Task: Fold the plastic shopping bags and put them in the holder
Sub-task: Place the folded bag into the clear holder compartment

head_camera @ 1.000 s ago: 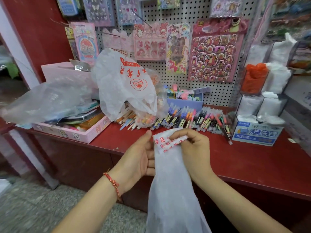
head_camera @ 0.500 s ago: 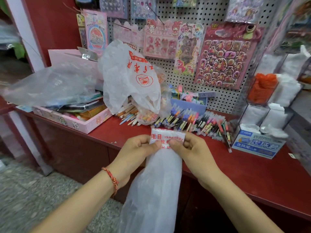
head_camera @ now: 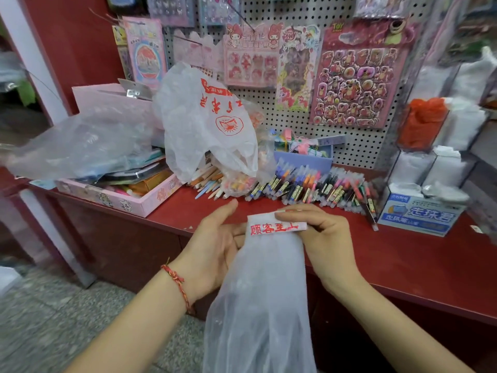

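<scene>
- Bag [head_camera: 258, 292] hangs before the counter [head_camera: 403, 259] edge.
- On the counter: pens [head_camera: 309, 187] at its 12 o'clock, tray [head_camera: 150, 203] at 10, box [head_camera: 422, 216] at 2.
- Pegboard [head_camera: 357, 146] behind pens.

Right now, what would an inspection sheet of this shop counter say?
Surface: red counter, crowded along the back.
Job's things: white printed bag held, top folded, rest hanging; second printed bag and clear bag lie on clutter; holder at right has bags.
Clutter: pens, pink tray, blue box.
Hands: left hand, thumb raised, touches the bag's side; right hand pinches the fold.
Cables: nothing seen.
Surroundings: pegboard with stickers, speckled floor.
</scene>
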The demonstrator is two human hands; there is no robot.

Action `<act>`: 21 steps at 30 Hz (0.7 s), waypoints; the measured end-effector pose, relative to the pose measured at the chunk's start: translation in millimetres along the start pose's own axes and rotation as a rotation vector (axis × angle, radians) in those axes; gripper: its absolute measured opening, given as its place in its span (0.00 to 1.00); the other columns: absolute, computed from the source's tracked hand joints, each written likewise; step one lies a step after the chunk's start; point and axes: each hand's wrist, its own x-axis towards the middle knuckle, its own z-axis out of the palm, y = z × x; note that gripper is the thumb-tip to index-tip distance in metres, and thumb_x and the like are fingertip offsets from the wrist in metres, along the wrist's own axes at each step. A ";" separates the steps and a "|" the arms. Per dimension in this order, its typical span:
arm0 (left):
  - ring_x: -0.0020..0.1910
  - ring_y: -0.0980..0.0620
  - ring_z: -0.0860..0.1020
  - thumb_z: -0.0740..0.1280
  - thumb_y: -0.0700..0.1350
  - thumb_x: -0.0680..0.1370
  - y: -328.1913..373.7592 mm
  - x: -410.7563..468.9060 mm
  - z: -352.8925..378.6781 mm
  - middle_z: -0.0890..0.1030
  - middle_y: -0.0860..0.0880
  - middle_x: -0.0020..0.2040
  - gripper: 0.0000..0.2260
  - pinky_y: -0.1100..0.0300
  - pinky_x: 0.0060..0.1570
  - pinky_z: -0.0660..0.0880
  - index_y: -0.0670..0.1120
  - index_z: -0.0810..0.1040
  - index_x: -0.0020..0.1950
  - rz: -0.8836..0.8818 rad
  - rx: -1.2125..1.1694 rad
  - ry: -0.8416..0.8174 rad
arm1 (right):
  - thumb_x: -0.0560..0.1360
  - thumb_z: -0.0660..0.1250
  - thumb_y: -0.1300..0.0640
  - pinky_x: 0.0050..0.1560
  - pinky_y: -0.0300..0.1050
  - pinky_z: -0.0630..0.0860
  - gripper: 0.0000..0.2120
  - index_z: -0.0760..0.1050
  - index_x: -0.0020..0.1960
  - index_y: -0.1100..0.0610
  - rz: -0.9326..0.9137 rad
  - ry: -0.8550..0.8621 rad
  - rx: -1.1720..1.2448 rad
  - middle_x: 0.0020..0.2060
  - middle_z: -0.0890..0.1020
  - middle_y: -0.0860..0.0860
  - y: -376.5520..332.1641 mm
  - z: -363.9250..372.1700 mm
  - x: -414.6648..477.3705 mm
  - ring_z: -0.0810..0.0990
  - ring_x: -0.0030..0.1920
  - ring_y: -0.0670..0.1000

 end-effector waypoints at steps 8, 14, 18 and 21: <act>0.47 0.44 0.82 0.67 0.37 0.74 -21.6 1.8 -9.6 0.84 0.40 0.48 0.10 0.52 0.51 0.78 0.38 0.79 0.55 0.352 0.230 0.087 | 0.74 0.64 0.47 0.49 0.43 0.77 0.17 0.73 0.62 0.47 0.257 -0.156 0.147 0.44 0.81 0.51 2.4 -1.3 -11.5 0.79 0.45 0.50; 0.48 0.40 0.82 0.69 0.39 0.71 -21.4 0.8 -5.7 0.84 0.39 0.47 0.11 0.49 0.51 0.78 0.39 0.81 0.52 0.461 0.275 0.096 | 0.77 0.62 0.60 0.25 0.42 0.75 0.08 0.74 0.52 0.64 0.397 -0.299 0.094 0.34 0.81 0.57 -6.0 -5.7 -10.6 0.79 0.28 0.52; 0.48 0.44 0.82 0.70 0.42 0.70 -17.6 0.4 -4.6 0.84 0.41 0.47 0.12 0.51 0.51 0.78 0.42 0.81 0.52 0.513 0.368 0.076 | 0.75 0.65 0.61 0.21 0.40 0.70 0.08 0.75 0.50 0.65 0.369 -0.227 0.077 0.31 0.80 0.61 -2.8 -7.7 -11.6 0.73 0.24 0.56; 0.44 0.46 0.82 0.70 0.43 0.71 -17.8 0.6 -4.2 0.84 0.42 0.45 0.08 0.52 0.48 0.79 0.42 0.82 0.47 0.550 0.419 0.102 | 0.77 0.64 0.62 0.23 0.41 0.72 0.07 0.73 0.51 0.66 0.374 -0.326 0.027 0.31 0.81 0.57 -2.6 -7.3 -13.0 0.75 0.25 0.56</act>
